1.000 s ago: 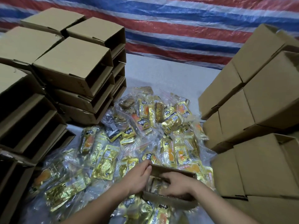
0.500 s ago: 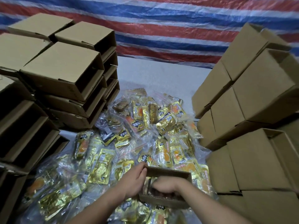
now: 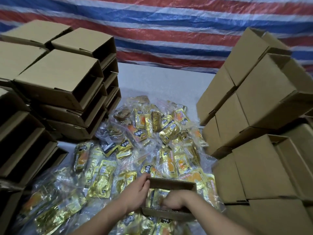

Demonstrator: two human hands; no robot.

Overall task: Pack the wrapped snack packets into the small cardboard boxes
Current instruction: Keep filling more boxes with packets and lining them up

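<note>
A small open cardboard box (image 3: 171, 184) rests on the snack pile near the bottom centre. My left hand (image 3: 138, 195) grips its left wall, thumb at the upper corner. Reaching into the box, my right hand (image 3: 175, 201) has its fingers curled down on a gold snack packet (image 3: 156, 197) lying inside. Whether those fingers pinch the packet is hidden. A wide pile of gold and orange wrapped packets in clear bags (image 3: 140, 150) covers the table ahead of the box.
Stacks of open-sided cardboard boxes (image 3: 59, 82) stand at the left. More cardboard boxes (image 3: 264, 99) are stacked at the right, close to my right forearm. A grey table surface (image 3: 160, 82) shows behind the pile. A striped red, white and blue tarp (image 3: 169, 31) hangs at the back.
My right hand has pushed deeper into the box, and more of the gold packet now shows on its left side. The left hand keeps its hold on the left wall.
</note>
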